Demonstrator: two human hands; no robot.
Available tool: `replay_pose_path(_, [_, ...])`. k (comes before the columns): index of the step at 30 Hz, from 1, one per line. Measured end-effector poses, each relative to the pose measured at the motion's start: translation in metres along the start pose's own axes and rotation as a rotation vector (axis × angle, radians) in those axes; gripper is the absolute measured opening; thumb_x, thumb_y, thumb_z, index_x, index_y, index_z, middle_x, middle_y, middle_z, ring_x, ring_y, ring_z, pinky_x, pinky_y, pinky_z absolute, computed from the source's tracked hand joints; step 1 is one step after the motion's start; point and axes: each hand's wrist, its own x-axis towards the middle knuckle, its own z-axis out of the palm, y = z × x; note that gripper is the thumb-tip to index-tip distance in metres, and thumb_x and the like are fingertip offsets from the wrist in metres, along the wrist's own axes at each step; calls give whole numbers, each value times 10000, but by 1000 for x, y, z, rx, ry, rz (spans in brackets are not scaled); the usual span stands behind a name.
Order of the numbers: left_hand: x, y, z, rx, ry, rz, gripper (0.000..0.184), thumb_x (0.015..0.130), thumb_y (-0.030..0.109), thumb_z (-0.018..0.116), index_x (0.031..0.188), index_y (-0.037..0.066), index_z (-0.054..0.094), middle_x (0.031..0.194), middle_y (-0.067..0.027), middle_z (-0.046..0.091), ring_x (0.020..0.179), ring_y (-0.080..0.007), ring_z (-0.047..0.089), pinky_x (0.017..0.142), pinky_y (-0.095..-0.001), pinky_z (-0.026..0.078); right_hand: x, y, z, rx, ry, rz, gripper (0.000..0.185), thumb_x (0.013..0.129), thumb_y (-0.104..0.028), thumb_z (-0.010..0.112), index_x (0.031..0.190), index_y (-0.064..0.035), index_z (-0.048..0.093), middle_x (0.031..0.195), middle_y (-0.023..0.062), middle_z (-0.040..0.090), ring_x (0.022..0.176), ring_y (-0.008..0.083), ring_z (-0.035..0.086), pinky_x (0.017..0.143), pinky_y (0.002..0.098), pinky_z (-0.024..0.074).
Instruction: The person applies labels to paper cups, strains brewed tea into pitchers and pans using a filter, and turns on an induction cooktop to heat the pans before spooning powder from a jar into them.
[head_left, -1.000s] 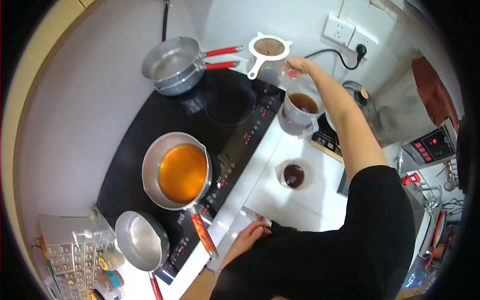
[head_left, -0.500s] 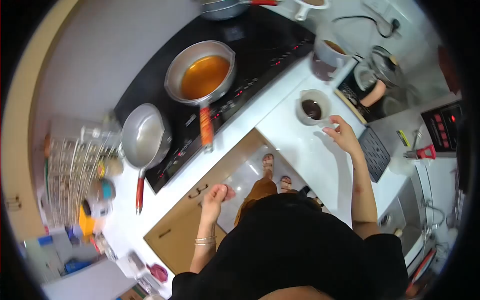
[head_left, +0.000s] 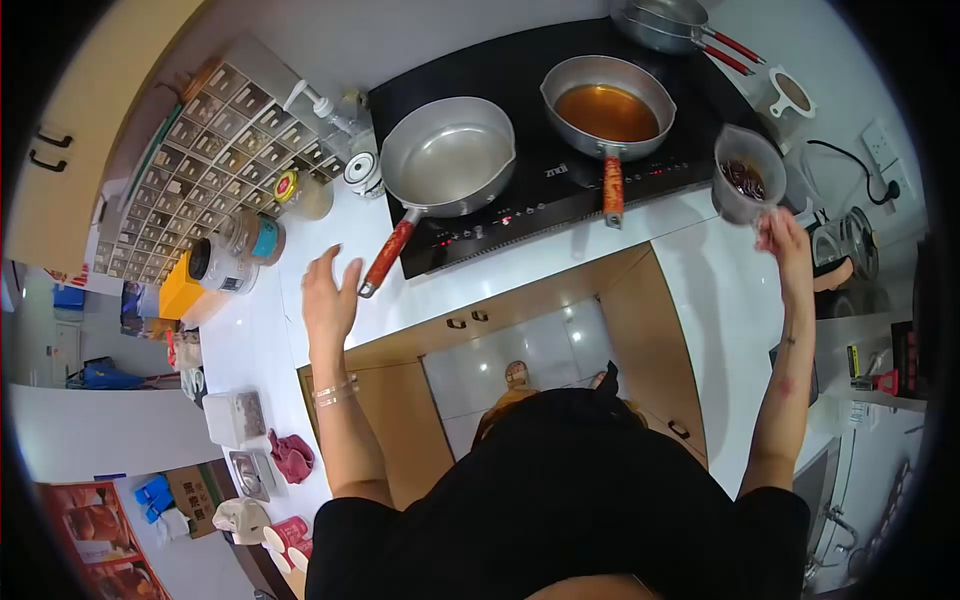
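My right hand [head_left: 787, 243] is closed on the handle of a clear plastic measuring cup [head_left: 735, 208], which holds some dark liquid. The cup is at the right end of the cooktop; whether its base touches anything I cannot tell. My left hand [head_left: 330, 298] is open with fingers apart, just left of the red handle [head_left: 388, 258] of a metal saucepan [head_left: 450, 160]. That pan sits on the left of the black cooktop and looks bare inside, or holds only a little clear liquid. Beside it stands a second saucepan [head_left: 610, 110] with amber liquid.
More red-handled pans [head_left: 665, 22] stand at the cooktop's back right, near a white-handled strainer [head_left: 793, 92]. On the left are a rack of small drawers [head_left: 215, 150], jars [head_left: 302, 195] and a pump bottle [head_left: 325, 105]. A maroon cloth [head_left: 291, 456] lies lower left.
My right hand has brought the measuring cup from the counter toward the cooktop. My left hand has opened and reached forward to the left pan's handle. The view has turned left.
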Motion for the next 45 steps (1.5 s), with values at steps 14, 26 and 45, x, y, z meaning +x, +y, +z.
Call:
replay_pose_path(14, [26, -20, 47, -993, -666, -311, 438, 902, 224, 511, 1280, 18, 435, 730, -40, 571, 470, -50, 420, 396, -191, 340, 115, -74, 282, -308, -337, -174, 292, 877, -270, 540, 861, 7, 631, 772, 47, 624, 644, 88, 565, 642, 230, 487])
replay_pose_path(26, [31, -25, 49, -974, -658, -292, 432, 904, 217, 486, 1290, 29, 429, 713, -28, 572, 465, -45, 411, 406, -192, 344, 147, -54, 325, -914, -293, -850, 168, 809, -158, 584, 791, 8, 583, 770, 159, 554, 765, 366, 526, 657, 425, 435])
replay_pose_path(45, [37, -33, 49, -964, -682, -255, 440, 883, 201, 508, 1276, 12, 447, 739, -64, 603, 490, -69, 447, 433, -213, 377, 128, -65, 345, -1405, -361, -1130, 117, 744, -123, 566, 789, -33, 624, 890, 60, 526, 871, 228, 540, 685, 321, 496])
